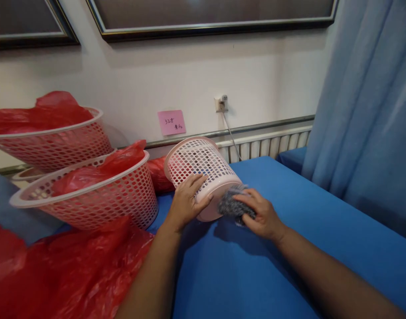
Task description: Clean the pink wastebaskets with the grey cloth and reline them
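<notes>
A light pink perforated basket [203, 164] lies tilted on its side on the blue-covered surface [222, 274], its solid base turned toward me. My left hand [188, 201] rests against its side near the base, fingers spread and thumb at the base's edge. In my right hand [261, 215] is a crumpled grey cloth [234, 204], pressed at the right part of the base. The fingers are bent around the cloth, which looks slightly blurred.
Two larger pink baskets, an upper one [56, 148] and a lower one [123, 195], hold red plastic bags at the left. More red plastic [76, 270] lies in front. A radiator [256, 148], plugged cord [232, 137] and blue curtain [365, 110] are behind and right.
</notes>
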{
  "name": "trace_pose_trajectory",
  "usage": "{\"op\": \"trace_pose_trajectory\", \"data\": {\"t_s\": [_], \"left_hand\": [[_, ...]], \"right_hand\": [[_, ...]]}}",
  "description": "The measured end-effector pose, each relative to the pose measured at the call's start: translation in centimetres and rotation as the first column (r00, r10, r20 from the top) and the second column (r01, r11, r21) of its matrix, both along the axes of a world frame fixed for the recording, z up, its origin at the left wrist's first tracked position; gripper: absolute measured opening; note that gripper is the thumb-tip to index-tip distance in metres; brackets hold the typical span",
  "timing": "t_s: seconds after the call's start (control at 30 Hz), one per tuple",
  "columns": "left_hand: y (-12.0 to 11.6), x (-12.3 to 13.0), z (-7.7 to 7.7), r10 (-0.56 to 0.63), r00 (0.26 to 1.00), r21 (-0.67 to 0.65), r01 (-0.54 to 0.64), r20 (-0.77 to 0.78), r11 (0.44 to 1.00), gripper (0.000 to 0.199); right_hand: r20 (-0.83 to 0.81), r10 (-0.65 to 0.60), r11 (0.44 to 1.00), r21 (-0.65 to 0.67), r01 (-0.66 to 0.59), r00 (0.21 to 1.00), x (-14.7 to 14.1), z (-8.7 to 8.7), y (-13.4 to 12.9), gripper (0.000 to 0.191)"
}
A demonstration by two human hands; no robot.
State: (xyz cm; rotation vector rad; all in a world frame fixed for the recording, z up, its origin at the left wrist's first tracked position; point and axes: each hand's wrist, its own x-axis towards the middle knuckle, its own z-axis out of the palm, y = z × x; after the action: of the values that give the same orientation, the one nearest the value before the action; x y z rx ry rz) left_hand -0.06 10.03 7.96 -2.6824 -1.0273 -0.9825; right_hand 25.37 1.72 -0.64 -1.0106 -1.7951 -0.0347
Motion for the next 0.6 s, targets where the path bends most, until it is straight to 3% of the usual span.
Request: {"op": "trace_pose_trajectory", "data": {"t_s": [0.07, 0.17, 0.27, 0.4, 0.43, 0.5, 0.6], "left_hand": [[0.0, 0.1, 0.0, -0.015, 1.000, 0.000, 0.015, -0.003, 1.000, 0.051], [0.0, 0.3, 0.0, -0.029, 1.000, -0.011, 0.029, -0.006, 1.000, 0.050], [0.1, 0.2, 0.1, -0.033, 0.999, -0.027, 0.033, 0.002, 0.999, 0.050], [0.0, 0.0, 0.2, -0.037, 0.999, -0.032, 0.036, -0.002, 0.999, 0.051], [-0.1, 0.0, 0.2, -0.036, 0.999, -0.034, 0.036, -0.004, 0.999, 0.050], [-0.1, -0.1, 0.2, -0.039, 0.999, -0.046, 0.039, -0.004, 0.998, 0.050], [0.0, -0.1, 0.0, -0.063, 0.998, -0.058, 0.063, 0.002, 0.996, 0.053]], "right_hand": [[-0.106, -0.163, 0.969, 0.171, 0.179, 0.981, 0.2, 0.1, 0.1, 0.055], [-0.022, -0.259, 0.956, 0.133, 0.260, 0.966, -0.6, -0.2, 0.4, 0.056], [0.127, -0.186, 0.978, -0.073, 0.196, 0.974, -2.0, -0.3, 0.2, 0.060], [0.300, 0.103, 0.954, -0.300, -0.009, 0.948, -2.6, 0.3, -1.1, 0.060], [0.297, 0.141, 0.958, -0.281, -0.055, 0.944, -2.5, 0.5, -1.4, 0.060], [0.209, 0.088, 0.993, -0.095, -0.070, 0.974, -2.2, 0.9, -1.9, 0.061], [-0.004, -0.129, 0.971, 0.202, 0.127, 0.992, -2.1, 1.0, -1.6, 0.062]]}}
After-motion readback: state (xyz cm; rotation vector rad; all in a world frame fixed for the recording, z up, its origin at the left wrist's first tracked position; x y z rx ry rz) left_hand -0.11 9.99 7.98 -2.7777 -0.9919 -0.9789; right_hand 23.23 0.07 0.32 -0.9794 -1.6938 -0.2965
